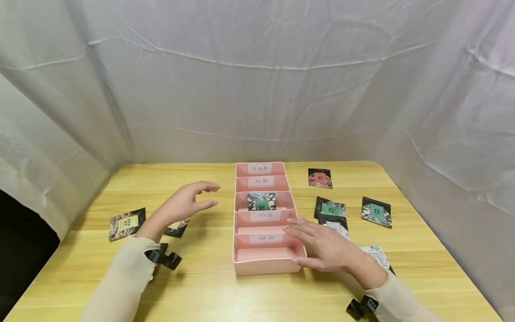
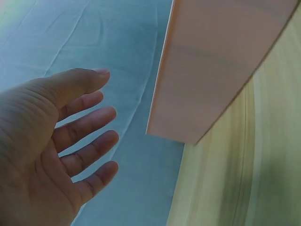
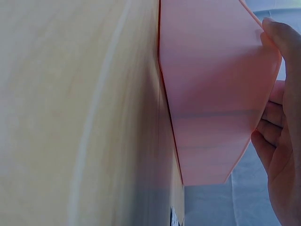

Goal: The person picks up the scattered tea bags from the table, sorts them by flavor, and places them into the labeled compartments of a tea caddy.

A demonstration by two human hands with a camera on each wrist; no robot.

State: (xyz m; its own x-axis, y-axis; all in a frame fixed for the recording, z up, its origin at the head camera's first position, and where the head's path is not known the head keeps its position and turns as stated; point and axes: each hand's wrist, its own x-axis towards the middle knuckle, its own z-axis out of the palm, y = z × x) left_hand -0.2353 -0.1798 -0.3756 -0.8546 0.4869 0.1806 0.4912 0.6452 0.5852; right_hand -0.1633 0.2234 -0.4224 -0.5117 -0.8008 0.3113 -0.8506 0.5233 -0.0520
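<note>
A pink divided box (image 1: 267, 268) with Chinese paper labels stands in the middle of the table. In its middle compartment a dark floral tea sachet (image 1: 262, 201) with a green label stands upright. My right hand (image 1: 327, 246) rests on the box's right rim, fingers fairly straight over the edge and thumb by the front corner. In the right wrist view that hand (image 3: 284, 113) lies along the box's upper edge. To the left of the box my left hand (image 1: 181, 205) hovers with nothing in it. Its fingers (image 2: 89, 150) are spread and loosely bent, apart from the box wall (image 2: 207, 70).
Left on the table lie a yellow-labelled sachet (image 1: 128, 225) and another (image 1: 177, 227) partly behind my left wrist. To the right are a red-labelled sachet (image 1: 320, 178), green-labelled sachets (image 1: 376, 212) (image 1: 331, 209), and white ones (image 1: 376, 255) partly covered by my right arm. A pale curtain (image 1: 257, 98) surrounds the table.
</note>
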